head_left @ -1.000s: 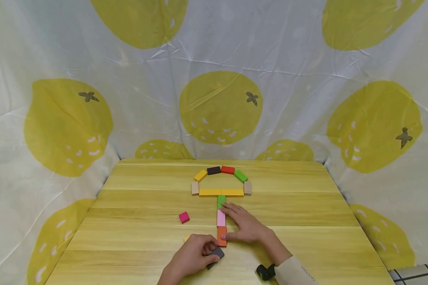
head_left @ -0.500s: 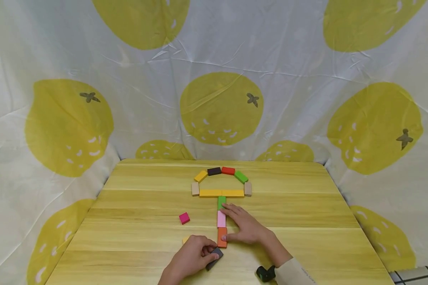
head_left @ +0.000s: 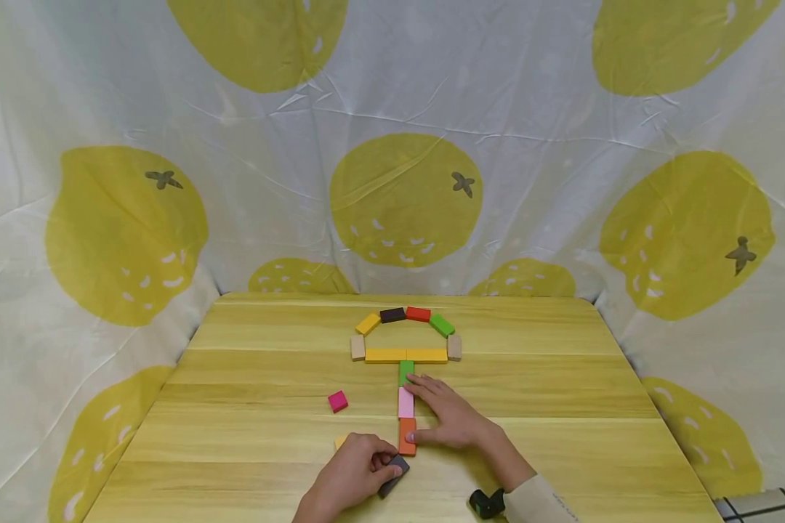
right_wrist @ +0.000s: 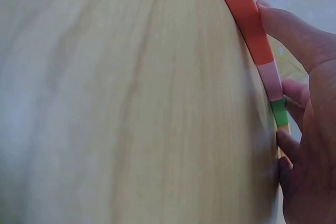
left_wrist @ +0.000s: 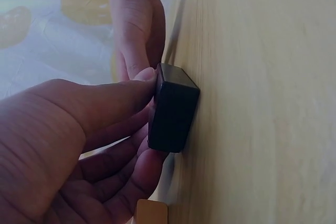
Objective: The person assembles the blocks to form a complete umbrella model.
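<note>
My left hand (head_left: 349,468) pinches a dark grey block (head_left: 395,476) between thumb and fingers. The block sits tilted at the near end of a column of blocks; in the left wrist view its end face (left_wrist: 174,114) looks almost black. That column runs from an orange block (head_left: 406,426) through a pink block (head_left: 405,405) to a green block (head_left: 406,368). Along its right side lies my right hand (head_left: 454,415), fingers extended, thumb on the orange block and fingertips around the green and pink ones. The right wrist view shows the thumb against the orange block (right_wrist: 245,17).
Beyond the column, two yellow blocks (head_left: 386,355) form a bar under an arch of several coloured blocks, including a red block (head_left: 418,314). A magenta block (head_left: 337,401) lies left of the column. Partly hidden behind my left hand is a yellow block (head_left: 340,440).
The dark grey block has turned slightly to a steeper angle in my left hand. My right hand stays in place on the column.
</note>
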`<state>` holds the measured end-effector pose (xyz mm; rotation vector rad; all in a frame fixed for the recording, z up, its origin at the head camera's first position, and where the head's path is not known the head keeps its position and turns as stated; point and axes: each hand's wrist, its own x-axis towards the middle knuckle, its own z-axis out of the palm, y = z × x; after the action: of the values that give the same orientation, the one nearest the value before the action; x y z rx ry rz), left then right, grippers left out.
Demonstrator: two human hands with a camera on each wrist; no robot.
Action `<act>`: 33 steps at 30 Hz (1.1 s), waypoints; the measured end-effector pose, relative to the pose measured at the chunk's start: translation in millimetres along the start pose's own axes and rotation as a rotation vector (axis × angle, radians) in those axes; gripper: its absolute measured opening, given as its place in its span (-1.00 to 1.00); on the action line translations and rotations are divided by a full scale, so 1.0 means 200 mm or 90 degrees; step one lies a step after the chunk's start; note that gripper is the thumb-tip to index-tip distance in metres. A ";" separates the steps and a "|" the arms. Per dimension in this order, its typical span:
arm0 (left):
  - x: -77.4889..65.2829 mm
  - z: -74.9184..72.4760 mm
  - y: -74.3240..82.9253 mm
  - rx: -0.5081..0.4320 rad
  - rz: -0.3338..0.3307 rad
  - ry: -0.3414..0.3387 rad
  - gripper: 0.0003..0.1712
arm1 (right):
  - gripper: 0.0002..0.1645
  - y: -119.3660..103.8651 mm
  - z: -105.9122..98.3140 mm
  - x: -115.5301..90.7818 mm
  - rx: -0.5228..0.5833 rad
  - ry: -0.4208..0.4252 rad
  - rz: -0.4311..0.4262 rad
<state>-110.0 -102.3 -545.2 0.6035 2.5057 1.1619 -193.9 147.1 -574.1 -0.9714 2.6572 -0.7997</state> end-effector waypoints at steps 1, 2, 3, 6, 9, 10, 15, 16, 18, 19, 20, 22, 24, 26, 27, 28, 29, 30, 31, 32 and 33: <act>0.00 0.00 0.00 0.002 0.001 0.000 -0.76 | 0.12 0.00 0.00 0.00 0.001 0.000 0.000; 0.00 0.00 0.00 0.005 0.002 0.001 -0.76 | 0.12 0.00 0.00 0.00 0.002 0.001 -0.001; 0.00 0.00 0.00 0.009 0.003 0.002 -0.76 | 0.12 0.00 0.00 0.00 0.003 0.001 0.000; 0.00 0.01 0.01 0.015 0.009 0.006 -0.76 | 0.12 -0.01 -0.01 0.00 0.007 0.001 0.003; 0.00 0.01 0.01 0.018 0.010 0.011 -0.76 | 0.12 -0.01 -0.01 0.00 0.006 0.001 0.005; 0.00 0.01 0.01 0.018 0.009 0.012 -0.76 | 0.12 -0.01 -0.01 0.00 0.006 0.001 0.005; 0.00 0.02 0.01 0.024 0.007 0.027 -0.80 | 0.12 -0.01 -0.01 0.00 0.000 0.000 0.001; 0.00 0.03 0.01 0.026 0.008 0.029 -0.80 | 0.12 -0.01 -0.01 0.00 0.001 -0.001 0.002; 0.00 0.03 0.02 0.029 0.009 0.033 -0.82 | 0.12 -0.01 -0.01 0.00 0.002 -0.001 0.003; 0.00 0.03 0.02 0.030 0.010 0.035 -0.82 | 0.12 -0.01 -0.01 0.00 0.003 0.000 0.003; 0.00 0.03 0.02 0.030 0.010 0.036 -0.82 | 0.12 -0.01 -0.01 0.00 0.005 0.001 0.003; 0.00 0.03 0.02 0.030 0.007 0.037 -0.82 | 0.12 -0.01 -0.01 0.00 0.006 0.003 0.002; 0.00 0.03 0.02 0.029 0.005 0.037 -0.81 | 0.12 -0.01 -0.01 0.00 0.005 0.003 0.002; 0.01 0.03 0.01 0.029 0.001 0.036 -0.80 | 0.12 -0.01 -0.02 0.00 0.005 0.003 0.003; 0.01 0.03 0.01 0.029 -0.001 0.035 -0.80 | 0.13 -0.01 -0.02 0.00 0.004 0.002 0.003; 0.01 0.03 0.01 0.030 -0.004 0.033 -0.80 | 0.13 -0.01 -0.02 0.00 0.005 0.001 0.003; 0.01 0.03 0.01 0.030 -0.005 0.032 -0.79 | 0.13 -0.01 -0.01 -0.01 0.004 0.001 0.003; 0.01 0.03 0.01 0.030 -0.007 0.031 -0.79 | 0.13 -0.01 -0.01 -0.01 0.005 0.002 0.003; 0.01 0.03 0.01 0.029 -0.007 0.030 -0.79 | 0.13 -0.01 -0.01 -0.01 0.006 0.002 0.002; 0.00 0.03 0.01 0.027 -0.008 0.029 -0.78 | 0.12 -0.01 -0.01 -0.01 0.007 0.003 0.001; 0.00 0.03 0.01 0.024 -0.007 0.032 -0.76 | 0.12 -0.01 -0.01 -0.01 0.008 0.003 0.001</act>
<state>-106.8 -97.2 -547.3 0.5766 2.5754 1.1413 -191.8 147.0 -571.8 -0.9660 2.6525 -0.8185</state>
